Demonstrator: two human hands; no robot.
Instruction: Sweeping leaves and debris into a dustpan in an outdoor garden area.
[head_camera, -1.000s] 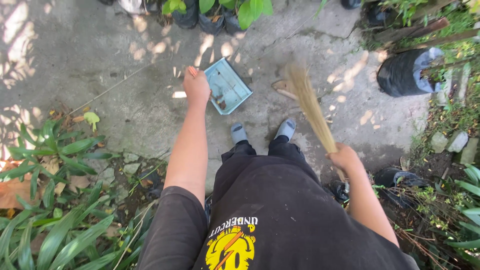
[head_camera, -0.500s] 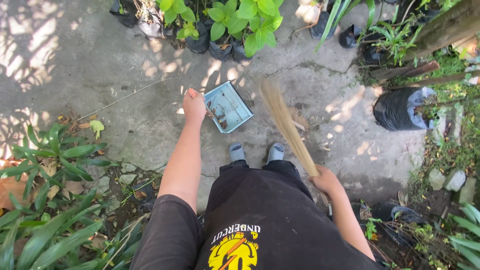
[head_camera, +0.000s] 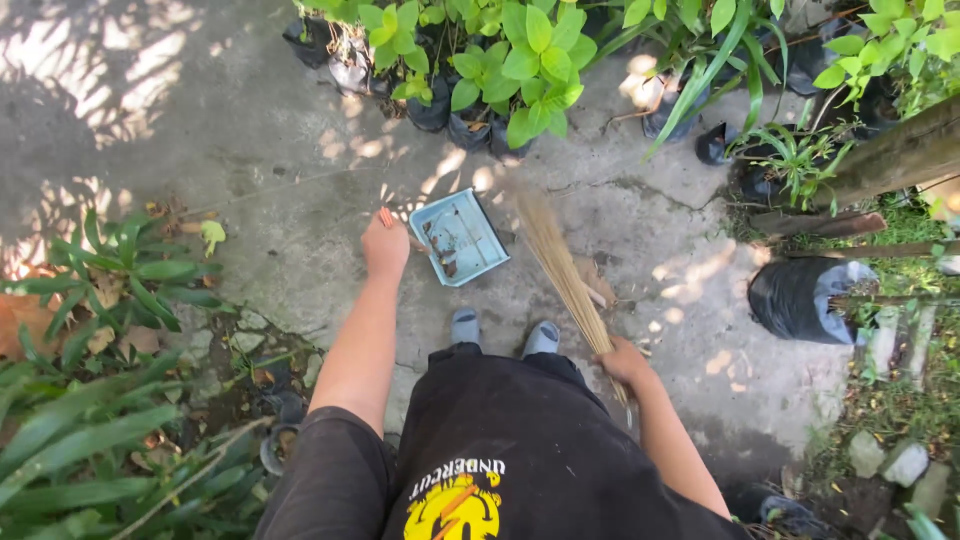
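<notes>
My left hand grips the short handle of a light blue dustpan, which rests on the concrete with a little dark debris inside. My right hand is closed around the bundled end of a straw hand broom. The broom's bristles fan out forward over the ground just right of the dustpan. My two feet in grey-blue footwear stand just behind the dustpan.
Potted green plants in black bags line the far edge of the concrete. A black bag and wooden poles lie at the right. Leafy plants and stones border the left. Dry leaves lie on the ground.
The view has tilted up toward the potted plants. The dustpan and my left hand sit lower in the view, and the broom has swung left, closer to the dustpan.
</notes>
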